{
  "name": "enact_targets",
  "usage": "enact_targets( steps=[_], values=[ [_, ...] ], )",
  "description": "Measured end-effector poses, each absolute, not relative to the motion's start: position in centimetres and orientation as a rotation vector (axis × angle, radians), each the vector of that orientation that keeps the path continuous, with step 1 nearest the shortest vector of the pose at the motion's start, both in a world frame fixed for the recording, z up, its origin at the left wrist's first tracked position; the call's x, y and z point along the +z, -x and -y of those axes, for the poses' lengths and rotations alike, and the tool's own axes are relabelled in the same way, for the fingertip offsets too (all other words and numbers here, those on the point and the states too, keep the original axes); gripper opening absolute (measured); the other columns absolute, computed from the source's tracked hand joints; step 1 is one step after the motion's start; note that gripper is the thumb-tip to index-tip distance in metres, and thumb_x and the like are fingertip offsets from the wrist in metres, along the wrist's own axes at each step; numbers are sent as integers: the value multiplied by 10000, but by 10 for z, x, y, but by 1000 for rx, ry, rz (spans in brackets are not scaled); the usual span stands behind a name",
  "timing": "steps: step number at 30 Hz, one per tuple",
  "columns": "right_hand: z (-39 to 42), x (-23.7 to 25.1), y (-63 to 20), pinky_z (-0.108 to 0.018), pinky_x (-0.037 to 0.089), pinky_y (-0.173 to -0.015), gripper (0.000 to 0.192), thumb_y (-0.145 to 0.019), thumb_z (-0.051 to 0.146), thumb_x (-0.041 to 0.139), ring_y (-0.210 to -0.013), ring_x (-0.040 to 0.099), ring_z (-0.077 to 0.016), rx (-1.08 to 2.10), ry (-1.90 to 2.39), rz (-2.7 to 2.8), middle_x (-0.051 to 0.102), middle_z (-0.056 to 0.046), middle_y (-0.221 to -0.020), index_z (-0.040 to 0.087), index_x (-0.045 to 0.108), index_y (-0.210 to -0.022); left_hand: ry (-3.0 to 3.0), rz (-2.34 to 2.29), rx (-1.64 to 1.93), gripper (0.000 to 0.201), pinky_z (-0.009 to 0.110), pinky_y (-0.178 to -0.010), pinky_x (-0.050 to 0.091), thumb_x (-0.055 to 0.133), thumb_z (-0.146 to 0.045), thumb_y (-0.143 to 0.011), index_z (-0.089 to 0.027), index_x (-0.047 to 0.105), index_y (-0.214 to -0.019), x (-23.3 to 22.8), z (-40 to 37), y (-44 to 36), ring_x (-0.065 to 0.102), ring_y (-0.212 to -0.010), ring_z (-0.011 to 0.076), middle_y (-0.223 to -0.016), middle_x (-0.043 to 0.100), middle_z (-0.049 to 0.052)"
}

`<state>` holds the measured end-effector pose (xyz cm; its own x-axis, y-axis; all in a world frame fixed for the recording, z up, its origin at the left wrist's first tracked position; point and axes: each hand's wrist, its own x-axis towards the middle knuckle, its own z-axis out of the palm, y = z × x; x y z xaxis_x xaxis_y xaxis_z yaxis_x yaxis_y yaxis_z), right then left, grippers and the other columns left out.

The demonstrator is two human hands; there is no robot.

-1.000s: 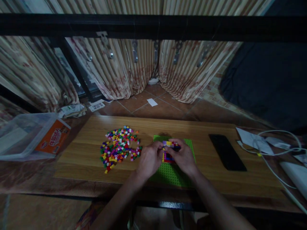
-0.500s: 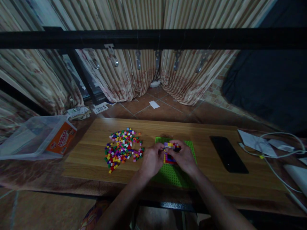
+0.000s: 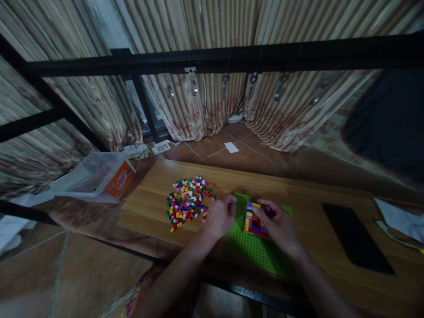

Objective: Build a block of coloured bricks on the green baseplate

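A small hollow block build of coloured toy bricks [image 3: 248, 224] stands on the green studded baseplate [image 3: 258, 252]. My right hand [image 3: 280, 224] grips this build from its right side, thumb over the top and fingers curled behind. My left hand [image 3: 219, 217] is apart from the build, over the baseplate's left edge, with fingertips pinched together. Whatever may be between those fingertips is too small to make out. Just left of that hand lies a loose pile of small coloured toy bricks [image 3: 187, 201].
Everything rests on a low wooden table [image 3: 145, 207]. A black phone-like slab [image 3: 356, 238] lies on the right, beside white paper [image 3: 397, 216] and a cable. A clear plastic box [image 3: 89, 179] with an orange label stands left of the table. A black rail [image 3: 212, 62] crosses in front.
My left hand has come away from the brick build toward the left, uncovering its yellow and purple side. My right hand stays on the build. The view has turned left and tilted.
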<state>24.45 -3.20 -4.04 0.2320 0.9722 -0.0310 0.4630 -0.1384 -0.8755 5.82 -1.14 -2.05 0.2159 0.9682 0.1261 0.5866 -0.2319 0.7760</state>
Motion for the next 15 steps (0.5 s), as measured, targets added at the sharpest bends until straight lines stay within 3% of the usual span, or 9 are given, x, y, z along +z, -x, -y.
enact_targets(
  steps=[8, 15],
  values=[
    [34, -46, -248, -403, 506, -787, 579, -665, 647, 653, -851, 673, -262, 787, 1876, 1468, 706, -67, -979, 242, 682, -1077, -1957, -1607, 802, 212, 239, -715, 492, 477, -159, -843, -200, 670, -920, -12, 3, -32, 660, -765, 152, -860, 721, 30],
    [33, -46, -252, -381, 527, -722, 562, -635, 664, 663, -800, 693, -266, 815, 1912, 1494, 724, -50, -940, 264, 696, -1028, -1678, -2221, 612, 242, 289, -764, 478, 492, -171, -825, -180, 694, -960, -1, -28, 60, 659, -872, 214, -932, 727, 94]
  ],
)
